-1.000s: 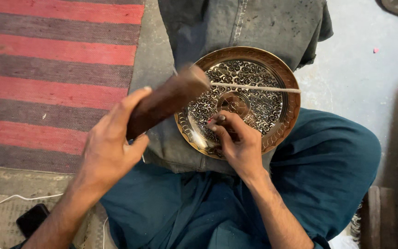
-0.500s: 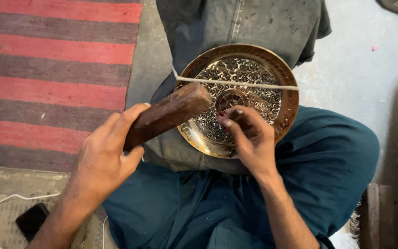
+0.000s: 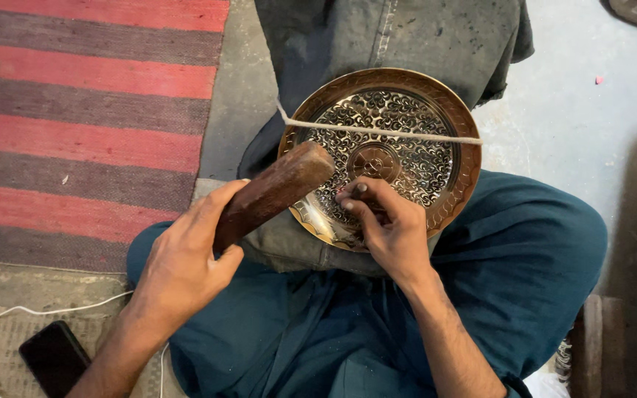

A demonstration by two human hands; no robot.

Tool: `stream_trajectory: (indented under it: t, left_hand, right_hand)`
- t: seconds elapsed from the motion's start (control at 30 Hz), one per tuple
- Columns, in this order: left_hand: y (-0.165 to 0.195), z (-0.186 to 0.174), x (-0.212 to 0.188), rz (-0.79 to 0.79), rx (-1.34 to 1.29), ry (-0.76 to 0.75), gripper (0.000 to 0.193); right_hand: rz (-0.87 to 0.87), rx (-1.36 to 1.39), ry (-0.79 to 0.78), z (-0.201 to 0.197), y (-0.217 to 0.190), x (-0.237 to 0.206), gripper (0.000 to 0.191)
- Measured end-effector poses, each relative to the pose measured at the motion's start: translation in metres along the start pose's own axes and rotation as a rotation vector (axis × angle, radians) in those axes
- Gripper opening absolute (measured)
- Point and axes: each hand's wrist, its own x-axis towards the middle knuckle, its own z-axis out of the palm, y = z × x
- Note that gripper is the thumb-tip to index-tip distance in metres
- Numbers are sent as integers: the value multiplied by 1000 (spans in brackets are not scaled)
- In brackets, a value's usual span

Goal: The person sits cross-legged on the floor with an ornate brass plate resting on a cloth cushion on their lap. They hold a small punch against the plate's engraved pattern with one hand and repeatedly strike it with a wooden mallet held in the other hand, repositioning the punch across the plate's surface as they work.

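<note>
At the far left lies a red and grey striped rug (image 3: 75, 110), with a dark phone (image 3: 54, 357) and a white cable (image 3: 38, 311) at about seven o'clock in the view. Next comes the left hand (image 3: 186, 258), wrapped firmly around the lower end of a wooden mallet (image 3: 270, 193). The mallet's long axis runs from seven o'clock up toward one o'clock, its blunt head hanging over the left rim of the brass plate (image 3: 455, 129). The plate rests tilted on the person's lap, on grey cloth (image 3: 407, 37), with a white cord (image 3: 407, 133) stretched across its upper half from nine to three o'clock. Right of the mallet head, the right hand (image 3: 388, 225) sits on the plate's lower part at about six o'clock, fingers pinched closed around a small dark tool; what kind cannot be told. That pinch lies just beside the mallet head, toward four o'clock from it, so the left hand's mallet is the nearer striker.
</note>
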Motion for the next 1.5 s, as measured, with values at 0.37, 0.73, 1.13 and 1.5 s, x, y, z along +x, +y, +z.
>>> stream_trajectory:
  t: [0.37, 0.73, 1.13, 1.5]
  left_hand:
    - [15, -10, 11, -92, 184, -90, 77]
    - [25, -15, 18, 32, 204, -59, 94]
    - [11, -22, 13, 173, 487, 68, 81]
    - [2, -15, -11, 2, 61, 16, 88]
  right_hand:
    - [-9, -19, 24, 4, 4, 0, 22]
    - [-66, -53, 44, 6, 1, -1, 25]
    - [-7, -41, -57, 1, -7, 9, 26]
    - [-28, -32, -69, -2, -6, 6, 21]
